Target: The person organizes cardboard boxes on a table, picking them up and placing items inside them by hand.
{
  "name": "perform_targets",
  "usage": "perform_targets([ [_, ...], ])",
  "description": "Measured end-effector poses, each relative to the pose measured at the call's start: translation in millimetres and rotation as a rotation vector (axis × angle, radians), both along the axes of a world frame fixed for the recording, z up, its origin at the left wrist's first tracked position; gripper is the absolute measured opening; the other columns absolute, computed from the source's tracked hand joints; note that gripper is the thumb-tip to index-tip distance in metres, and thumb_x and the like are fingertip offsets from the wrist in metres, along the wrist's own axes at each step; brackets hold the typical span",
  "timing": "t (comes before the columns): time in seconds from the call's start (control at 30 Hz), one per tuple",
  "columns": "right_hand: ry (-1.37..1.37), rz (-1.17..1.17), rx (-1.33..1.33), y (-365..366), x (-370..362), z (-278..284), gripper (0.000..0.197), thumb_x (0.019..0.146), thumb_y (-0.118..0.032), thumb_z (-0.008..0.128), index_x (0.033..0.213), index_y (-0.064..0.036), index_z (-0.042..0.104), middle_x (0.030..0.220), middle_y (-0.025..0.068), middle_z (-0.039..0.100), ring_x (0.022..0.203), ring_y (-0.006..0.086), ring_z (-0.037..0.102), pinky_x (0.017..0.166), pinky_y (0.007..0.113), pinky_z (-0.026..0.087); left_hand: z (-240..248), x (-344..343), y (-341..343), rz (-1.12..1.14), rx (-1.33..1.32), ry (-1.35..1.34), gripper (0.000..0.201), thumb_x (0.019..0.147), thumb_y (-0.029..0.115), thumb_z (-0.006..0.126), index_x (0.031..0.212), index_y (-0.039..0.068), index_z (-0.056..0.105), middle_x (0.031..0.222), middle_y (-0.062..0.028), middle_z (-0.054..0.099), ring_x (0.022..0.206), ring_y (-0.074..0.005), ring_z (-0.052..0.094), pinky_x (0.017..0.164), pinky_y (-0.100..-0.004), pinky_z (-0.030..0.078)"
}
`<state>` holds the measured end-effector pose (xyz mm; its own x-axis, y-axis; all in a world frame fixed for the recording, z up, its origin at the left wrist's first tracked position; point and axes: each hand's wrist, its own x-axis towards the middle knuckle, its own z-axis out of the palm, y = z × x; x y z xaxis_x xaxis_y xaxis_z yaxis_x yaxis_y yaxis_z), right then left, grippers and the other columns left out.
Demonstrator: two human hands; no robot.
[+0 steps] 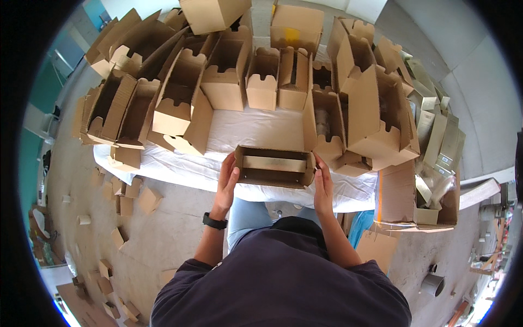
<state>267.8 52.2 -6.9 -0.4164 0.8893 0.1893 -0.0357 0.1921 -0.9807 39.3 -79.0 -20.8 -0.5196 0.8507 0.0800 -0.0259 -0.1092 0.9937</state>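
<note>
Between my two hands is a long, narrow cardboard box point(272, 181), open at the top, held level over the front edge of the cloth-covered table. Inside it lies a pale, flat strip-like piece point(274, 163); its exact kind is unclear. My left hand point(227, 179) grips the box's left end, with the thumb along its near side. The right end is gripped by my right hand point(322, 184), whose fingers partly go out of sight behind the cardboard. A dark watch is on my left wrist.
Many open cardboard boxes point(177, 106) crowd the white cloth point(256, 126) to the left, back and right. At the right stands a large carton point(397, 191) with slim pale boxes point(444, 139) beside it. Small cardboard pieces point(150, 200) lie on the floor at left.
</note>
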Motion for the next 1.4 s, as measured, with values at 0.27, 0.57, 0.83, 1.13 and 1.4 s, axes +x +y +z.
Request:
perform_targets([
  [0.27,0.377,0.215,-0.129,6.6,-22.1,-30.9,0.052,0.107,-0.029,0.031,0.15,-0.0009,0.025,0.157,0.0119,0.026,0.145,0.0217,0.022,0.119,0.034,0.012,-11.9,0.4,3.4,0.137,0.028,-0.33,0.057,0.105,0.03,0.042,0.15,0.0,0.026,0.152,-0.0095,0.033,0.139,-0.0191,0.032,0.114,-0.0317,0.024],
  [0.57,0.467,0.143,-0.152,10.1,-28.6,-31.3,0.053,0.105,-0.039,0.036,0.143,-0.0016,0.037,0.154,0.0143,0.032,0.143,0.0221,0.027,0.118,0.034,0.014,-8.8,11.7,7.8,0.13,-0.034,-0.302,0.064,0.104,0.039,0.04,0.153,0.003,0.02,0.154,-0.007,0.028,0.141,-0.0156,0.024,0.114,-0.0268,0.018],
  [0.83,0.482,-0.152,-0.352,12.6,-36.1,-30.1,0.02,0.099,-0.013,0.056,0.114,-0.0004,0.062,0.132,0.012,0.057,0.122,0.0186,0.052,0.107,0.029,0.036,-11.1,10.1,9.3,0.11,0.024,-0.326,0.058,0.104,0.03,0.041,0.152,0.003,0.024,0.154,-0.0052,0.03,0.14,-0.0158,0.026,0.113,-0.0289,0.021],
  [1.13,0.094,-0.32,-0.122,10.3,-44.9,-32.7,0.014,0.083,-0.011,0.076,0.096,-0.0091,0.075,0.104,0.0044,0.059,0.095,0.0142,0.058,0.081,0.025,0.046,-0.5,12.5,7.4,0.107,-0.101,-0.263,0.067,0.103,0.041,0.042,0.154,0.005,0.018,0.157,-0.0088,0.023,0.144,-0.0183,0.018,0.114,-0.0286,0.016],
  [1.4,-0.099,-0.274,-0.034,17.7,-35.0,-33.0,0.012,0.082,-0.008,0.074,0.094,-0.008,0.076,0.084,0.002,0.055,0.068,0.0109,0.052,0.063,0.025,0.043,-27.9,0.5,7.2,0.014,0.155,-0.422,0.061,0.105,0.032,0.041,0.152,-0.001,0.02,0.157,-0.0096,0.023,0.144,-0.0194,0.021,0.116,-0.0326,0.017],
])
